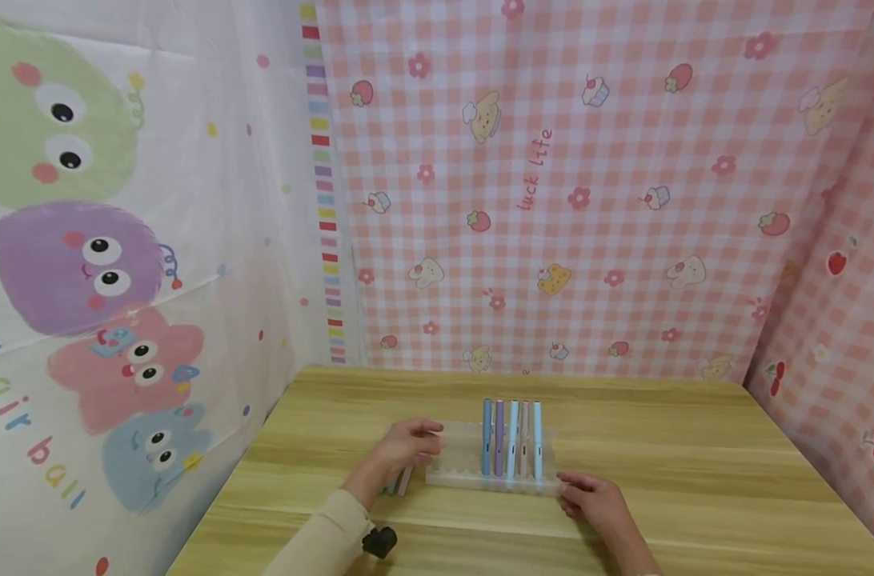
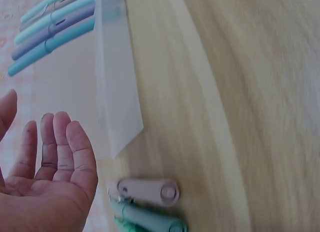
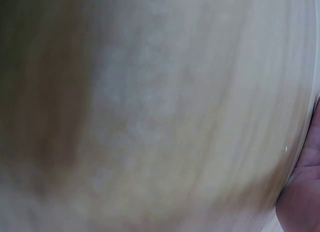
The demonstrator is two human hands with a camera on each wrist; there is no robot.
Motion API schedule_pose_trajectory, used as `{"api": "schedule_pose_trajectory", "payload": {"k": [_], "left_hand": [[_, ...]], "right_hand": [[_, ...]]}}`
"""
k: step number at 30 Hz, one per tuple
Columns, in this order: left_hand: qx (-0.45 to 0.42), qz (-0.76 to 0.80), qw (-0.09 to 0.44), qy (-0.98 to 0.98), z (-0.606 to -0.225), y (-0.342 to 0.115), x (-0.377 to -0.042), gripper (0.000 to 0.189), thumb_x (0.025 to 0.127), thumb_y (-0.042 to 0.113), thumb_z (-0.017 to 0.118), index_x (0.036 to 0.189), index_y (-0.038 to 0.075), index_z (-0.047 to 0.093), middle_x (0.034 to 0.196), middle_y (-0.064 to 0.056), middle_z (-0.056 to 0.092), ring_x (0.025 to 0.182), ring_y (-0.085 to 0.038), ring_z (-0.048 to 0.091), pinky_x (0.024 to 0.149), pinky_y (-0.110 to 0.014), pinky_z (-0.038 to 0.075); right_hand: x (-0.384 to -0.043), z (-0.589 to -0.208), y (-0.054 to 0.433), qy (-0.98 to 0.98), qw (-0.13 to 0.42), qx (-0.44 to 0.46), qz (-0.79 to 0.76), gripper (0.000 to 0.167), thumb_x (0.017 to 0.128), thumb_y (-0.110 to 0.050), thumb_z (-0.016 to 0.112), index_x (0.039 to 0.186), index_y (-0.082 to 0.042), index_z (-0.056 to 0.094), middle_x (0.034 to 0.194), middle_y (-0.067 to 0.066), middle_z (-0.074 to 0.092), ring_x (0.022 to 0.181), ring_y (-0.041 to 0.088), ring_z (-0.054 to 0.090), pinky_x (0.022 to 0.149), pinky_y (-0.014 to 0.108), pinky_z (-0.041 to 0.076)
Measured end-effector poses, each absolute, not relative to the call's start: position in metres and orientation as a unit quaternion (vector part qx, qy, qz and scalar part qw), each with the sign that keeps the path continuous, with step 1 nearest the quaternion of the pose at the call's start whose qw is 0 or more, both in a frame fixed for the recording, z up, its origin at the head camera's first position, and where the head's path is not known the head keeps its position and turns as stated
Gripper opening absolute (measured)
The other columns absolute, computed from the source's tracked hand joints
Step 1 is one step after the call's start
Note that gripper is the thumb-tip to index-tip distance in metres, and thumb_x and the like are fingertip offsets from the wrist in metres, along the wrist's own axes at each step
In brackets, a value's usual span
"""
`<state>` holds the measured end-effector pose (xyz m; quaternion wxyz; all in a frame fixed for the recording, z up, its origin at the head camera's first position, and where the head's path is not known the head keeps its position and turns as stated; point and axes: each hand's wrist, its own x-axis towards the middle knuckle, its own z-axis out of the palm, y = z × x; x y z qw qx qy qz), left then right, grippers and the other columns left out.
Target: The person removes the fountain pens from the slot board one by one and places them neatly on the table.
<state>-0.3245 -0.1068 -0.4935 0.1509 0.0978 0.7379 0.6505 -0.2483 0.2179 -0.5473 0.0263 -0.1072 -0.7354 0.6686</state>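
Five pens in one translucent rack

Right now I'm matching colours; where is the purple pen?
In the head view, the purple pen is second from left in the clear rack, right of the darker blue pen.

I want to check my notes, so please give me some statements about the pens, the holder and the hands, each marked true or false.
1. Five pens stand in the clear holder. True.
2. The rightmost standing pen is purple. False: a light blue pen is there.
3. The left hand holds no pen. True.
4. All pens are in the holder. False: other pens lie on the table.
5. Both hands are at one end. False: the right hand is opposite the left.
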Motion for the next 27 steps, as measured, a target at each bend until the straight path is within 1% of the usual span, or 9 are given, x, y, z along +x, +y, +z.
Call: {"api": "schedule_pose_trajectory", "payload": {"k": [3,5,10,14,17,22,27], "left_hand": [[0.102,0.648,0.144,0.741,-0.495,-0.099,-0.322,0.041,0.095,0.009,0.066,0.128,-0.011,0.054,0.115,-0.020,0.064,0.099,-0.026,0.064,0.090,-0.045,0.052],[0.104,0.651,0.141,0.738,-0.497,-0.095,-0.322,0.041,0.095,0.009,0.065,0.128,-0.012,0.054,0.120,-0.024,0.062,0.102,-0.028,0.063,0.091,-0.045,0.052],[0.104,0.673,0.127,0.722,-0.504,-0.081,-0.322,0.039,0.094,0.005,0.064,0.126,-0.015,0.054,0.120,-0.028,0.060,0.097,-0.023,0.064,0.089,-0.043,0.053],[0.099,0.682,0.110,0.717,-0.511,-0.069,-0.323,0.037,0.092,0.002,0.066,0.122,-0.016,0.056,0.110,-0.021,0.064,0.089,-0.018,0.064,0.083,-0.038,0.055],[0.095,0.682,0.097,0.719,-0.515,-0.061,-0.323,0.036,0.091,0.001,0.068,0.121,-0.015,0.057,0.105,-0.019,0.065,0.084,-0.016,0.063,0.079,-0.035,0.056],[0.088,0.684,0.088,0.719,-0.515,-0.050,-0.321,0.036,0.091,0.001,0.068,0.120,-0.015,0.058,0.105,-0.022,0.065,0.082,-0.015,0.063,0.079,-0.037,0.056],[0.078,0.675,0.078,0.730,-0.517,-0.043,-0.319,0.035,0.088,0.003,0.072,0.119,-0.011,0.061,0.099,-0.013,0.065,0.084,-0.016,0.061,0.079,-0.037,0.055]], "right_hand": [[-0.249,-0.548,0.218,-0.734,0.028,-0.106,0.670,0.027,0.091,0.006,0.063,0.117,0.016,0.063,0.086,0.015,0.070,0.073,0.017,0.064,0.064,0.026,0.056],[-0.249,-0.549,0.218,-0.733,0.028,-0.105,0.671,0.027,0.091,0.007,0.063,0.116,0.016,0.063,0.086,0.015,0.070,0.072,0.017,0.065,0.063,0.026,0.056],[-0.249,-0.547,0.218,-0.734,0.025,-0.110,0.670,0.026,0.091,0.007,0.063,0.116,0.016,0.064,0.087,0.015,0.071,0.073,0.017,0.065,0.064,0.026,0.057],[-0.248,-0.546,0.217,-0.736,0.021,-0.116,0.667,0.026,0.092,0.007,0.063,0.116,0.015,0.064,0.089,0.015,0.071,0.074,0.018,0.065,0.065,0.027,0.057],[-0.247,-0.546,0.217,-0.736,0.019,-0.118,0.667,0.026,0.092,0.006,0.063,0.117,0.015,0.064,0.090,0.016,0.071,0.074,0.018,0.066,0.065,0.028,0.057],[-0.248,-0.546,0.217,-0.735,0.019,-0.117,0.668,0.027,0.092,0.006,0.064,0.117,0.015,0.064,0.092,0.017,0.071,0.076,0.018,0.066,0.067,0.028,0.057],[-0.248,-0.546,0.217,-0.739,0.019,-0.115,0.663,0.027,0.092,0.006,0.064,0.117,0.015,0.064,0.092,0.017,0.071,0.076,0.019,0.067,0.067,0.028,0.057]]}}
